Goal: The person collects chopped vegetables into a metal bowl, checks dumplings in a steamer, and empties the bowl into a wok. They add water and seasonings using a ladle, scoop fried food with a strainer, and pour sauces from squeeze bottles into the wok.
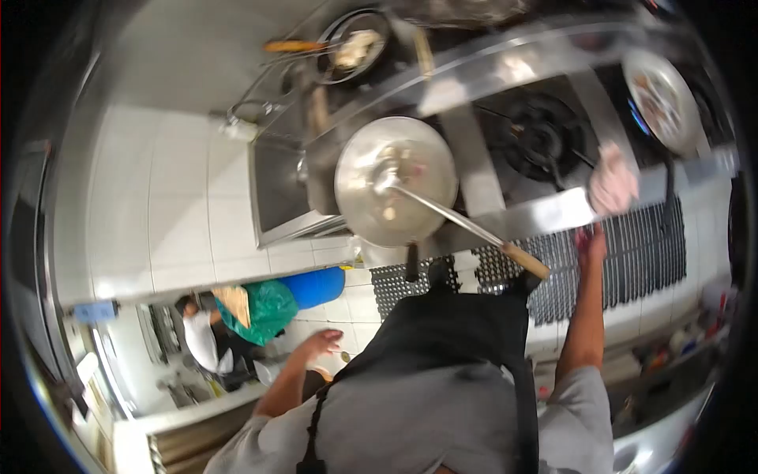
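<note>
Right grip (591, 243), blurred, can't tell if wide or narrow, nearer to crumpled pale-pink cloth (613, 182) just ahead and wooden-handled steel ladle (454, 218) slanting off forward-left; left grip (319, 345) loosely spread, farther.

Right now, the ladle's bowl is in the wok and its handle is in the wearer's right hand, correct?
Not quite: the right hand isn't on the handle; the head view shows it apart from that, close to the pink cloth. The bowl of the ladle is indeed in the wok.
</note>
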A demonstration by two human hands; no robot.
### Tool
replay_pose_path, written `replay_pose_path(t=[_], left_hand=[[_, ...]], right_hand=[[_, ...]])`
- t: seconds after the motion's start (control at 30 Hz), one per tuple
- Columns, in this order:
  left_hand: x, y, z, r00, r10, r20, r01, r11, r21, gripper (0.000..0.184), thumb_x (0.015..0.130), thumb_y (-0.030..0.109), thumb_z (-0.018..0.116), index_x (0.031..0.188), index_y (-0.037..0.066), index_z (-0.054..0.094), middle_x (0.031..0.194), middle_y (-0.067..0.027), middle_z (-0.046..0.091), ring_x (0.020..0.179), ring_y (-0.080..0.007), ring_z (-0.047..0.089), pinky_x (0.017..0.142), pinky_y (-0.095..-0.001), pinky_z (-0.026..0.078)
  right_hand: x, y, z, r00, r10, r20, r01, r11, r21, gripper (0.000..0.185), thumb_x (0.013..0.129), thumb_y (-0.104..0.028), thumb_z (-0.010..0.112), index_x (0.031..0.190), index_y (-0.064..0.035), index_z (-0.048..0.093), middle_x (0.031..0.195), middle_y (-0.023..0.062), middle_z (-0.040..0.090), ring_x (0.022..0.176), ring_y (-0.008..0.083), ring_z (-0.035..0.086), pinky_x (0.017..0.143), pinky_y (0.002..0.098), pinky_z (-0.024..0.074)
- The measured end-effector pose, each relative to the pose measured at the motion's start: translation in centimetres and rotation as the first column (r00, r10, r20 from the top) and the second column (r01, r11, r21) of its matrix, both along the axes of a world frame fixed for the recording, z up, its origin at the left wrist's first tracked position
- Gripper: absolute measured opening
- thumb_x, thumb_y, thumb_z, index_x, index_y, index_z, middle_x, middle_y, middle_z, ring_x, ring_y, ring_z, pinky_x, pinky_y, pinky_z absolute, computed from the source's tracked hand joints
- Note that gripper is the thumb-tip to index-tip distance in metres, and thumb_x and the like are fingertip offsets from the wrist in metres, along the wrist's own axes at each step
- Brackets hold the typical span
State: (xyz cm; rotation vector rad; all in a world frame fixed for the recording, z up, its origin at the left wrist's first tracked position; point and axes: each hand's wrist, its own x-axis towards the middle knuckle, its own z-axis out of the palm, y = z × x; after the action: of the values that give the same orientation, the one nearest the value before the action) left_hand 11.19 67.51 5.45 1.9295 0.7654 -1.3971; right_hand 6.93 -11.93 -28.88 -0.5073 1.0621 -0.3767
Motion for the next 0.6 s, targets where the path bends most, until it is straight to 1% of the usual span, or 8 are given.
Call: replay_pose_path(t=[0.07, 0.17, 0.2, 0.27, 0.33, 0.37, 0.5, 0.6], left_hand=[[5.5, 4.9, -1.6, 0.966, -0.187, 0.177, 0.187, 0.982, 0.018, 0.046, 0.103, 0.029, 0.057, 0.144, 0.007, 0.054, 0.133, -0.0072, 0.066, 0.107, -0.0213, 0.069, 0.08, -0.04, 0.059], [17.4, 5.0, 1.4, 0.846, 0.133, 0.516, -0.014, 0.974, -0.228, 0.042, 0.098, 0.018, 0.058, 0.137, 0.004, 0.059, 0.122, -0.0112, 0.07, 0.1, -0.0222, 0.071, 0.081, -0.0374, 0.058], [23.1, 7.1, -0.1, 0.839, 0.093, 0.536, 0.019, 0.98, -0.199, 0.04, 0.098, 0.018, 0.059, 0.134, 0.003, 0.061, 0.121, -0.0116, 0.069, 0.1, -0.0219, 0.071, 0.084, -0.0377, 0.059], [34.1, 7.8, -1.7, 0.732, 0.134, 0.668, 0.053, 0.966, -0.253, 0.034, 0.1, 0.02, 0.058, 0.13, 0.004, 0.062, 0.116, -0.0085, 0.071, 0.098, -0.0196, 0.07, 0.086, -0.0353, 0.058], [44.1, 5.4, -0.9, 0.697, 0.197, 0.69, -0.092, 0.978, -0.186, 0.032, 0.1, 0.022, 0.063, 0.128, 0.007, 0.063, 0.106, -0.0041, 0.071, 0.093, -0.0159, 0.07, 0.077, -0.0304, 0.057], [49.3, 6.9, -2.7, 0.69, 0.157, 0.706, -0.037, 0.983, -0.182, 0.031, 0.101, 0.023, 0.06, 0.13, 0.013, 0.061, 0.117, -0.0027, 0.069, 0.093, -0.0149, 0.069, 0.078, -0.0318, 0.054], [65.8, 11.0, -7.3, 0.51, 0.444, 0.737, -0.18, 0.893, -0.413, 0.04, 0.099, 0.021, 0.061, 0.138, 0.013, 0.057, 0.126, -0.0061, 0.065, 0.104, -0.0205, 0.066, 0.082, -0.0394, 0.053], [73.7, 13.2, -7.6, 0.515, 0.683, 0.518, -0.233, 0.693, -0.682, 0.059, 0.101, 0.05, 0.05, 0.149, 0.015, 0.049, 0.155, -0.0039, 0.047, 0.145, -0.034, 0.032, 0.116, -0.057, 0.026]], right_hand=[[-2.1, 3.0, -0.4, 0.994, 0.06, -0.091, -0.059, 0.998, 0.02, 0.031, 0.105, -0.036, 0.055, 0.119, -0.0086, 0.059, 0.083, 0.0054, 0.06, 0.07, 0.0188, 0.059, 0.064, 0.0311, 0.0544], [-9.0, 9.2, -4.2, 0.791, 0.484, -0.374, -0.593, 0.756, -0.275, 0.025, 0.1, -0.032, 0.055, 0.089, -0.0106, 0.062, 0.071, 0.0025, 0.057, 0.057, 0.0151, 0.056, 0.052, 0.0298, 0.0475], [-10.3, 11.9, -1.6, 0.8, 0.483, -0.356, -0.511, 0.859, 0.018, 0.026, 0.1, -0.034, 0.056, 0.09, -0.0109, 0.062, 0.068, 0.0014, 0.057, 0.052, 0.0153, 0.055, 0.048, 0.03, 0.0467], [-18.2, 18.5, -6.0, 0.768, 0.447, -0.459, -0.558, 0.819, -0.137, 0.037, 0.102, -0.042, 0.046, 0.086, -0.0113, 0.059, 0.065, 0.0038, 0.057, 0.047, 0.0154, 0.054, 0.039, 0.0316, 0.0412], [-25.2, 23.8, -1.9, 0.413, 0.776, -0.476, -0.837, 0.53, 0.138, 0.025, 0.098, -0.034, 0.053, 0.093, -0.0118, 0.062, 0.067, 0.0032, 0.054, 0.056, 0.0196, 0.055, 0.05, 0.038, 0.048], [-21.8, 31.1, 8.4, 0.523, 0.546, -0.654, -0.642, 0.757, 0.119, 0.025, 0.099, -0.033, 0.053, 0.094, -0.0111, 0.065, 0.067, 0.005, 0.054, 0.059, 0.0211, 0.058, 0.052, 0.0396, 0.0491], [-29.1, 39.9, 17.3, 0.448, 0.585, -0.676, -0.475, 0.797, 0.374, 0.028, 0.098, -0.037, 0.053, 0.105, -0.011, 0.061, 0.078, 0.0085, 0.059, 0.062, 0.0238, 0.06, 0.053, 0.0395, 0.0495], [-29.5, 43.0, 22.9, 0.504, 0.476, -0.72, -0.326, 0.877, 0.352, 0.034, 0.097, -0.04, 0.053, 0.114, -0.011, 0.058, 0.086, 0.0112, 0.063, 0.065, 0.0259, 0.062, 0.053, 0.0395, 0.0498]])
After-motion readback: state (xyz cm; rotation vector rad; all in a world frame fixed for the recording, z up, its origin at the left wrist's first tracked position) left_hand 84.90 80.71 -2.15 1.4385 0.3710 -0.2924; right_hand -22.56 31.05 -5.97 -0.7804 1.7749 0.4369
